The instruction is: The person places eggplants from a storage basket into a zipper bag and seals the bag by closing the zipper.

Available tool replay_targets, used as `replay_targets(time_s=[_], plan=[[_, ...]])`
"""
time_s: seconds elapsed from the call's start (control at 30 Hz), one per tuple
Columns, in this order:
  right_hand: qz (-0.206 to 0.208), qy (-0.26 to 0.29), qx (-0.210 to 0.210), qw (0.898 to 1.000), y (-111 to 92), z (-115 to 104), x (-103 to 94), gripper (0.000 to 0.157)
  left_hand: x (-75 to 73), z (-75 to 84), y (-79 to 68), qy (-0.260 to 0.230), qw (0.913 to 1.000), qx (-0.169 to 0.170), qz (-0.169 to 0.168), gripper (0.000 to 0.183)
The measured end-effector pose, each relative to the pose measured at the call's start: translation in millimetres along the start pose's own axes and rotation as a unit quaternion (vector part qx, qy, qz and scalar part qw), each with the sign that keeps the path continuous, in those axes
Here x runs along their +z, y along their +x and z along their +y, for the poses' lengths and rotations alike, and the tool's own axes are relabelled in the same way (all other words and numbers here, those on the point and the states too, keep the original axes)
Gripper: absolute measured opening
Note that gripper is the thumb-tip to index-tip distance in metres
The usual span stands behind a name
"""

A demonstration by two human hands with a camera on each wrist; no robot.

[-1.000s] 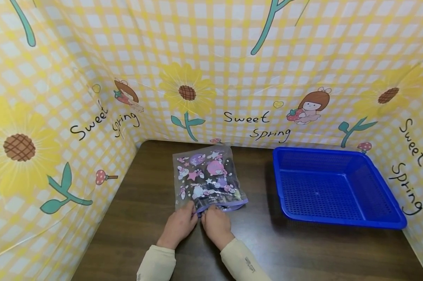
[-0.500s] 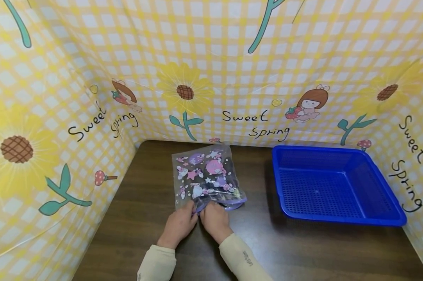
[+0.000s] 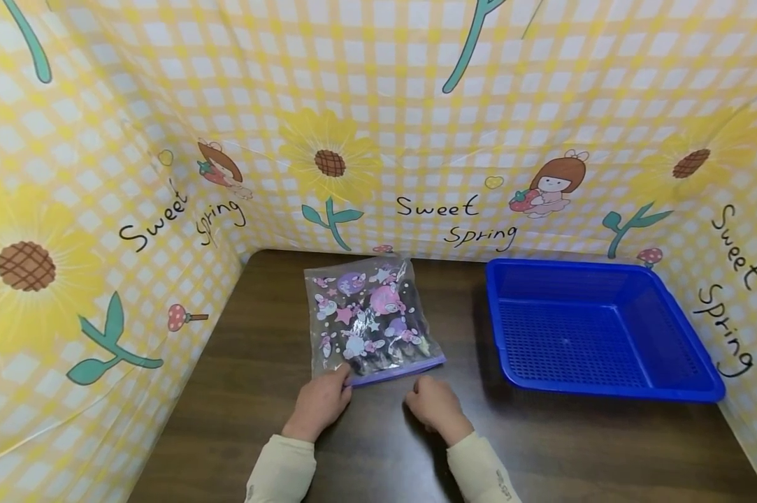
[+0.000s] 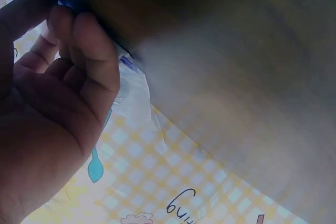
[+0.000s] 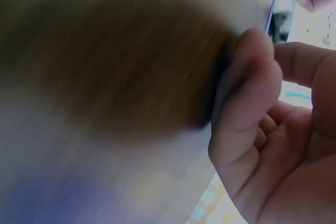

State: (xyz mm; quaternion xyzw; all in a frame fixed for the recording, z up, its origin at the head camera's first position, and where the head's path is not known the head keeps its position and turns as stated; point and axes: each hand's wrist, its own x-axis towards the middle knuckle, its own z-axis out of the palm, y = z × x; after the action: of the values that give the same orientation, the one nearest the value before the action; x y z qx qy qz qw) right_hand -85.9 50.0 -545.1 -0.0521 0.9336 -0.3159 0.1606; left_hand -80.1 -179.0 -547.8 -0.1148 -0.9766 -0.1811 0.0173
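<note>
A clear plastic zip bag (image 3: 368,314), printed with pink and purple cartoon figures and stars, lies flat with its purple zip strip (image 3: 397,371) toward me. Something dark shows through it, but I cannot make out what. My left hand (image 3: 319,404) pinches the strip's left end between thumb and fingers; the left wrist view shows those fingers (image 4: 100,51) curled at the bag's edge. Just below the strip, toward its right part, is my right hand (image 3: 437,406). Its fingers (image 5: 247,93) are curled, and I see nothing held in them.
A blue plastic basket (image 3: 495,335) with a perforated bottom stands on the right of the brown wooden table (image 3: 265,307). Yellow checked cloth (image 3: 441,133) with flower prints hangs behind the table and along both sides.
My right hand has left the strip near my left hand and moved right, a little below it. The strip's bunched front edge now lies straighter. My left hand stays at its left end.
</note>
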Motion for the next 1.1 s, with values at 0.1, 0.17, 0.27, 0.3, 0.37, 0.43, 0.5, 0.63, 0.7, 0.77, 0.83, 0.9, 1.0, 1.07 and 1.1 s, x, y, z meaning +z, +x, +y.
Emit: replay_targets(time_s=[0.1,0.17,0.27,0.3,0.37,0.43,0.5,0.63,0.7,0.77,0.83,0.9,1.0,1.07,1.1], plan=[[-0.001,0.026,0.013,1.0,-2.3,7.5,-4.1,0.026,-1.2,0.2,-1.0,-0.009,0.9998,-0.016,-0.01,0.016],[0.002,0.038,0.014,0.999,-4.1,9.4,-4.5,0.028,-3.4,0.4,-2.5,-0.03,0.9988,-0.032,-0.02,0.013],[0.01,0.044,0.01,0.999,-7.9,7.9,-3.0,0.028,-8.7,-1.2,-6.3,-0.068,0.9944,-0.078,-0.021,0.009],[0.012,0.052,0.008,0.999,-9.4,6.5,-1.8,0.027,-10.4,-2.7,-8.0,-0.076,0.9919,-0.101,-0.015,0.008],[0.006,0.077,0.005,0.997,-12.0,2.8,1.1,0.024,-13.4,-7.2,-12.1,-0.083,0.985,-0.151,0.005,0.01],[-0.013,0.12,0.007,0.993,-14.7,-2.9,4.2,0.022,-16.7,-12.0,-16.7,-0.085,0.9755,-0.203,0.014,0.016],[-0.041,0.168,0.009,0.985,-17.2,-8.9,9.2,0.021,-18.6,-16.7,-21.0,-0.086,0.9659,-0.244,0.005,0.022],[-0.097,0.251,0.018,0.963,-21.5,-22.2,23.0,0.022,-20.9,-21.0,-26.1,-0.102,0.9577,-0.267,-0.029,0.026],[-0.118,0.291,0.021,0.949,-22.4,-28.1,31.6,0.021,-19.9,-21.0,-26.7,-0.132,0.9542,-0.266,-0.036,0.029],[-0.134,0.335,0.025,0.932,-21.9,-34.7,40.4,0.022,-18.8,-20.6,-27.3,-0.187,0.9449,-0.266,-0.042,0.031],[-0.151,0.384,0.028,0.91,-19.9,-40.6,48.7,0.023,-17.2,-19.5,-27.7,-0.276,0.9205,-0.273,-0.046,0.029],[-0.166,0.434,0.032,0.885,-17.2,-45.7,56.5,0.026,-16.2,-18.0,-29.2,-0.355,0.8913,-0.278,-0.049,0.023],[-0.188,0.504,0.041,0.842,-12.8,-53.0,67.4,0.034,-15.5,-15.8,-29.8,-0.426,0.8594,-0.277,-0.054,0.019],[-0.194,0.547,0.053,0.812,-10.8,-58.0,74.7,0.037,-15.7,-14.6,-29.8,-0.434,0.8583,-0.269,-0.057,0.019],[-0.194,0.569,0.063,0.796,-9.9,-61.1,78.3,0.037,-16.1,-14.0,-29.5,-0.436,0.8581,-0.264,-0.06,0.019]])
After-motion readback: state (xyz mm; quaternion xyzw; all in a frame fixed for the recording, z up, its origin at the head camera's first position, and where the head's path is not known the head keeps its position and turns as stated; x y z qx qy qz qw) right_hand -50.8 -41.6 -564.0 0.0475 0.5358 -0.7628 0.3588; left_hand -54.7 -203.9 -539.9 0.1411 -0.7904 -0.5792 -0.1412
